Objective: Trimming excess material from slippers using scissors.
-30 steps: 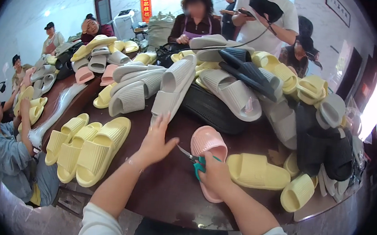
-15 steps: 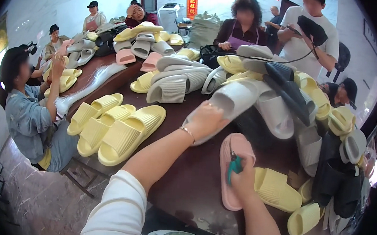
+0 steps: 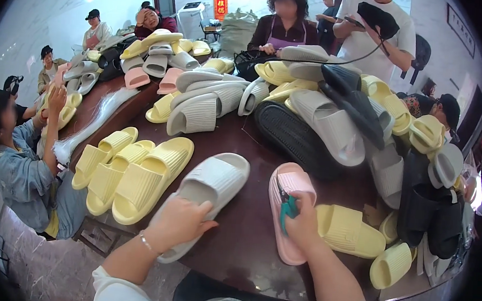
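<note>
My left hand (image 3: pixel 183 223) is closed around the heel half of a light grey slide slipper (image 3: pixel 217 177), which it holds over the near part of the table, strap pointing away from me. In my right hand (image 3: pixel 306 222) is a pair of teal-handled nippers (image 3: pixel 288 211), its metal jaws toward the strap of a pink slipper (image 3: pixel 289 254). The pink slipper lies sole down on the table under this hand. Just right of it is a yellow slipper (image 3: pixel 347 230). Three large yellow slippers (image 3: pixel 152 180) stand side by side to the left of the grey one.
A heap of grey, black and yellow slippers (image 3: pixel 332 123) covers the far right side, with a black slipper sole (image 3: pixel 292 134) upturned. White strands (image 3: pixel 95 123) lie along the left part of the dark red table (image 3: pixel 233 262). Several people sit or stand around it, one (image 3: pixel 23 152) close on the left.
My left hand has drawn the grey slipper off the heap, toward me and to the left, uncovering the black sole. My right hand stays on the nippers over the pink slipper.
</note>
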Demonstrator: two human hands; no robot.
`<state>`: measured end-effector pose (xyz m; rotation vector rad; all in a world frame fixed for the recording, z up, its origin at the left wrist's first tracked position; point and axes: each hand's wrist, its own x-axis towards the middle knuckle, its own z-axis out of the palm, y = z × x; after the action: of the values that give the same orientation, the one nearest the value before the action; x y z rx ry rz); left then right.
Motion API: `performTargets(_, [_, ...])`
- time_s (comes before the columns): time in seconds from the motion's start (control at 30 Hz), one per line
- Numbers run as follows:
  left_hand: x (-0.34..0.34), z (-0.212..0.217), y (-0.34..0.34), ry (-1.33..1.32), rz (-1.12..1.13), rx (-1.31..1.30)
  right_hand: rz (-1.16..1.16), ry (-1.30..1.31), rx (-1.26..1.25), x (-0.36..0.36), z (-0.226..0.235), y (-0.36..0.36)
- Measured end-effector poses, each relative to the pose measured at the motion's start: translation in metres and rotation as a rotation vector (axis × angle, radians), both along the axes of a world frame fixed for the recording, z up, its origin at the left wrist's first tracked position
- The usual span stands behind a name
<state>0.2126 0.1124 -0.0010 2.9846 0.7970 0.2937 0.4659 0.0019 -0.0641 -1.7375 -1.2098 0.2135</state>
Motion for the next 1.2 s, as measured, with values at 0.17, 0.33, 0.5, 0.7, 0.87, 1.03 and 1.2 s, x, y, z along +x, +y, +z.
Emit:
performTargets(0.17, [-0.031,0.000,0.006,-0.038,0.140,0.078,-0.004,-0.021,0.038,0.004,-0.006,0.000])
performTargets(0.33, [-0.032,0.009,-0.014,0.000,0.196,0.100,-0.006,-0.088,0.053,-0.001,-0.005,0.004])
performTargets(0.5, [-0.012,0.018,-0.051,-0.183,0.051,0.244,-0.046,-0.075,0.104,0.004,-0.012,0.004])
performTargets(0.7, [0.060,-0.012,-0.088,-0.340,-0.337,-0.076,-0.078,0.182,0.340,0.016,-0.003,0.004])
performTargets(0.87, [0.108,-0.012,-0.098,-0.239,-0.526,0.075,-0.125,0.701,0.605,0.050,0.028,0.001])
performTargets(1.03, [0.130,-0.047,-0.079,-0.262,-0.528,0.031,-0.476,0.909,0.739,0.100,0.040,0.006])
performTargets(1.2, [0.121,-0.050,-0.078,-0.308,-0.514,0.001,-0.338,0.958,0.597,0.135,0.043,0.028])
